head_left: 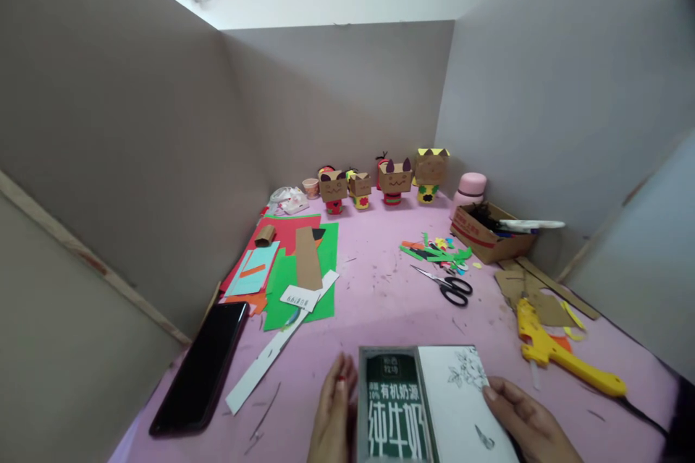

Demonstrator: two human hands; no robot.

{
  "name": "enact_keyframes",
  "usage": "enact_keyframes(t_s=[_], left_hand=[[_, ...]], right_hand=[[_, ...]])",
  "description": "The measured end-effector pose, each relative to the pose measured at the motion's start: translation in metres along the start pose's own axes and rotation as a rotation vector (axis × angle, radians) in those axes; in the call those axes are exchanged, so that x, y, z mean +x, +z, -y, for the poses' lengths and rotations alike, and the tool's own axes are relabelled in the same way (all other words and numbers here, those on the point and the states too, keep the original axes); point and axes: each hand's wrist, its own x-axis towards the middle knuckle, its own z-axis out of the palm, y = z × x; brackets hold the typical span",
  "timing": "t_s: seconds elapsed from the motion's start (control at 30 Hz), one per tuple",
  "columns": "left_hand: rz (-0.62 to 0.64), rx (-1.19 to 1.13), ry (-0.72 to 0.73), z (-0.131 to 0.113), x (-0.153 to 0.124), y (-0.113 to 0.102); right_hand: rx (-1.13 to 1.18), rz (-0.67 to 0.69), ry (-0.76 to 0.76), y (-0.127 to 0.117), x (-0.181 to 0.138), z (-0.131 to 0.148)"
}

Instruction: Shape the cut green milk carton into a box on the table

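A flattened milk carton point(423, 405) with a dark green printed panel and a white panel with drawings lies at the near edge of the pink table point(380, 289). My left hand point(332, 416) presses against its left side, and a red mark shows on one finger. My right hand point(524, 419) rests on the white panel's right edge. Both hands hold the carton between them.
A black phone point(203, 365) lies at the left, next to coloured paper sheets point(296, 268) and white strips. Black-handled scissors point(450, 286) and a yellow glue gun point(554, 354) lie at the right. A cardboard box point(489, 235) and several cardboard box figures point(394, 181) stand at the back. Grey partitions enclose the table.
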Motion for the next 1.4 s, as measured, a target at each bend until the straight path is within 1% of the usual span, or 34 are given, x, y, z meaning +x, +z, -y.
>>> enact_keyframes(t_s=[0.03,0.1,0.17,0.2,0.23,0.27,0.37,0.43,0.53,0.63,0.73,0.93,1.03,1.13,1.2,1.27,1.33,1.4], left_hand=[[-0.030,0.000,0.039,0.002,0.001,-0.003],[-0.017,-0.012,0.119,0.006,0.002,-0.007],[0.056,0.003,0.189,0.010,0.001,-0.007],[0.107,0.018,0.210,0.011,-0.001,-0.005],[0.161,0.033,0.222,0.011,-0.003,-0.003],[0.212,0.046,0.221,0.010,-0.005,0.001],[0.321,0.048,0.161,0.005,-0.011,0.016],[0.348,0.035,0.100,0.001,-0.011,0.026],[0.372,-0.010,0.066,-0.004,-0.009,0.036],[0.356,0.023,0.063,-0.008,-0.006,0.039],[0.299,0.115,0.046,-0.012,-0.005,0.040],[0.310,0.128,-0.006,-0.016,-0.007,0.042],[0.296,0.136,-0.020,-0.016,-0.007,0.042],[0.257,0.115,-0.033,-0.016,-0.008,0.040],[0.216,0.078,-0.020,-0.019,-0.009,0.039],[0.208,0.062,0.042,-0.026,-0.013,0.041],[0.242,0.096,0.151,-0.035,-0.015,0.045],[0.266,0.119,0.218,-0.042,-0.015,0.050]], right_hand=[[-0.084,-0.033,-0.054,0.000,-0.001,0.000],[-0.287,-0.172,-0.201,0.000,-0.005,-0.001],[-0.432,-0.308,-0.344,0.005,-0.011,0.001],[-0.471,-0.345,-0.399,0.011,-0.014,0.002],[-0.486,-0.345,-0.442,0.018,-0.017,0.003],[-0.483,-0.309,-0.466,0.027,-0.019,0.004],[-0.451,-0.109,-0.494,0.057,-0.020,0.005],[-0.440,-0.011,-0.481,0.073,-0.016,0.004],[-0.462,0.067,-0.465,0.087,-0.005,-0.001],[-0.547,0.096,-0.481,0.091,0.002,-0.008],[-0.622,0.070,-0.497,0.089,0.007,-0.015],[-0.600,0.079,-0.536,0.090,0.014,-0.027],[-0.603,0.073,-0.506,0.091,0.014,-0.028],[-0.625,0.049,-0.474,0.089,0.008,-0.020],[-0.640,0.028,-0.506,0.085,0.003,-0.010],[-0.717,0.023,-0.578,0.082,-0.002,0.006],[-0.887,0.092,-0.648,0.083,-0.005,0.024],[-1.106,0.236,-0.664,0.091,-0.005,0.043]])
